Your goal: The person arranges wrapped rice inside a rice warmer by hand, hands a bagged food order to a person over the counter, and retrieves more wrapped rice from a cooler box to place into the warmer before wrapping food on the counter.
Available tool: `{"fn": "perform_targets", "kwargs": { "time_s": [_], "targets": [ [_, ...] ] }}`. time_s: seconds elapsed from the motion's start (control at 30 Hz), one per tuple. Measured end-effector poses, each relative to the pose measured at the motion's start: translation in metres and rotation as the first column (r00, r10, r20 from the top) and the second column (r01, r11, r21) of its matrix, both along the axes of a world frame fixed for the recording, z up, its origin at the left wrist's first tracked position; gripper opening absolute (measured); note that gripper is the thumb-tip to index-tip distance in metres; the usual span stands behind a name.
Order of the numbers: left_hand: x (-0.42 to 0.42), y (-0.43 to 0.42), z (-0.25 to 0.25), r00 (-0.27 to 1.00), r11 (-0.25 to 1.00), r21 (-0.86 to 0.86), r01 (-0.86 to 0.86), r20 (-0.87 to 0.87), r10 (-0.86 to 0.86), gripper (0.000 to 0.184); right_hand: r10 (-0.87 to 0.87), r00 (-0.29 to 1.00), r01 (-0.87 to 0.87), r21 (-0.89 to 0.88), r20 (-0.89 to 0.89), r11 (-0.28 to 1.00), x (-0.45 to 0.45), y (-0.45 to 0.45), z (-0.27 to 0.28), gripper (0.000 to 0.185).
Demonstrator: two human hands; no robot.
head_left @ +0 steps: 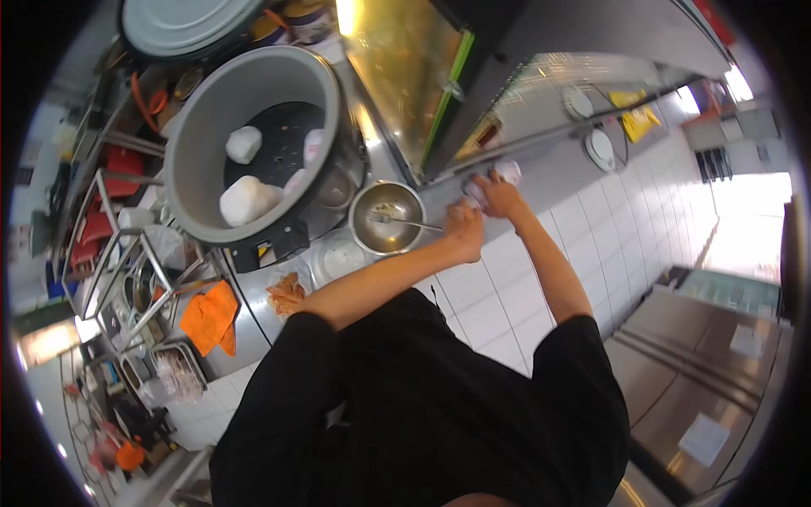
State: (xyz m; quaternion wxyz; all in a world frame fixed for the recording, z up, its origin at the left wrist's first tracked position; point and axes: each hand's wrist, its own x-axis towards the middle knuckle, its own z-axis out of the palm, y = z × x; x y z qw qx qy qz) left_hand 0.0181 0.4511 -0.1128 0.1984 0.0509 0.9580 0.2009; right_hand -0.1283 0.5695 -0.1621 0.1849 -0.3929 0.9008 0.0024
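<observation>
My left hand and right hand lie close together over the table, both forearms reaching forward. Left hand: fingers curled inward, beside the pink-and-white bundle; whether they pinch it, I cannot tell. Right hand: fingers bent down over that bundle and touching it; how firmly they close, I cannot tell. The bundle lies at my fingers, partly hidden by them. A second pale bundle shows just beyond my right hand.

Left of my left hand: a steel bowl, with a fork leaning inside, its handle pointing towards that hand. Farther left: a large grey pot, open, holding several white lumps on its dark bottom. Nearer my body, left of both hands: an orange cloth draped at the table's edge. Beyond my hands: a glass case with a green-edged panel. Well to the right of my right hand: a round white dish and a yellow packet.
</observation>
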Motion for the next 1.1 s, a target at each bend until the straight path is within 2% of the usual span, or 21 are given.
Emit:
{"fn": "perform_targets", "kwargs": {
  "time_s": [0.03,0.07,0.1,0.13,0.17,0.23,0.3,0.37,0.4,0.5,0.53,0.57,0.63,0.7,0.73,0.77,0.8,0.9,0.97,1.03,1.1],
  "targets": [
    [-0.017,0.010,-0.037,0.990,0.993,-0.116,-0.020,-0.138,0.004,0.058,0.001,1.000,-0.002,-0.025,-0.009,1.000,0.000,0.009,-0.011,0.061],
    [-0.029,0.024,-0.076,0.981,0.985,-0.116,-0.130,-0.159,0.111,0.053,0.010,1.000,-0.011,-0.057,-0.014,0.998,0.004,0.015,-0.021,0.058],
    [-0.027,0.031,-0.101,0.961,0.965,-0.114,-0.236,-0.171,0.215,0.048,-0.076,0.997,0.076,-0.015,0.008,0.997,0.018,0.012,-0.006,0.072],
    [-0.022,0.022,-0.098,0.976,0.984,-0.092,-0.152,-0.173,0.134,0.044,-0.069,0.998,0.070,-0.055,0.016,0.996,0.027,0.020,0.000,0.074],
    [-0.018,0.016,-0.091,0.983,0.996,-0.065,-0.060,-0.180,0.048,0.041,-0.091,0.994,0.091,0.006,0.053,0.996,0.036,0.024,0.017,0.055],
    [-0.017,0.016,-0.087,0.995,0.998,-0.058,0.023,-0.091,-0.028,0.046,-0.159,0.986,0.165,-0.112,0.058,0.980,0.049,0.043,-0.004,0.064],
    [-0.015,0.007,-0.045,0.973,0.984,0.005,0.180,0.147,-0.179,0.064,-0.120,0.992,0.124,-0.267,0.032,0.956,0.059,0.061,-0.020,0.064],
    [-0.001,0.005,-0.027,0.970,0.964,0.126,0.235,0.042,-0.241,0.077,-0.189,0.948,0.241,-0.190,0.256,0.952,0.062,0.068,-0.004,0.063],
    [0.003,-0.005,0.005,0.952,0.939,0.275,0.208,0.165,-0.260,0.076,-0.233,0.901,0.299,-0.135,0.366,0.945,0.064,0.069,0.011,0.063],
    [0.028,-0.082,0.173,0.859,0.801,0.595,-0.065,0.442,-0.259,0.072,-0.218,0.436,0.411,0.023,0.873,0.911,0.058,0.053,0.055,0.050],
    [0.038,-0.108,0.201,0.907,0.748,0.656,-0.099,0.369,-0.203,0.069,-0.053,0.410,0.382,-0.119,0.910,0.916,0.058,0.051,0.054,0.049],
    [0.047,-0.133,0.222,0.945,0.687,0.716,-0.123,0.297,-0.140,0.067,0.039,0.461,0.310,-0.202,0.887,0.929,0.060,0.036,0.078,0.049],
    [0.058,-0.197,0.267,0.994,0.756,0.648,-0.092,0.015,0.108,0.063,0.222,0.538,0.165,-0.360,0.813,0.918,0.070,-0.027,0.174,0.050],
    [0.061,-0.249,0.281,0.851,0.771,0.494,-0.402,-0.110,0.514,0.057,0.463,0.628,0.068,-0.636,0.626,0.768,0.077,-0.084,0.233,0.052],
    [0.057,-0.281,0.267,0.779,0.615,0.610,-0.500,0.007,0.626,0.059,0.494,0.672,0.078,-0.716,0.551,0.693,0.081,-0.115,0.258,0.053],
    [0.055,-0.300,0.285,0.708,0.653,0.468,-0.595,-0.079,0.702,0.073,0.514,0.713,0.081,-0.785,0.476,0.614,0.087,-0.146,0.278,0.054],
    [0.052,-0.326,0.274,0.659,0.632,0.448,-0.632,-0.119,0.743,0.069,0.510,0.770,0.041,-0.827,0.384,0.561,0.090,-0.179,0.293,0.056],
    [0.048,-0.396,0.259,0.613,0.515,0.450,-0.730,0.098,0.784,0.056,0.482,0.869,-0.146,-0.873,0.111,0.465,0.076,-0.276,0.299,0.057],
    [0.054,-0.406,0.273,0.600,0.478,0.459,-0.749,0.162,0.783,0.057,0.552,0.832,-0.404,-0.753,-0.066,0.519,0.044,-0.334,0.262,0.058],
    [0.051,-0.432,0.242,0.618,0.513,0.405,-0.757,0.191,0.762,0.059,0.593,0.805,-0.535,-0.419,0.008,0.733,0.038,-0.358,0.252,0.056],
    [0.044,-0.441,0.238,0.624,0.564,0.287,-0.774,0.199,0.755,0.062,0.602,0.792,-0.588,-0.137,0.105,0.797,0.038,-0.373,0.248,0.056]
  ]
}}
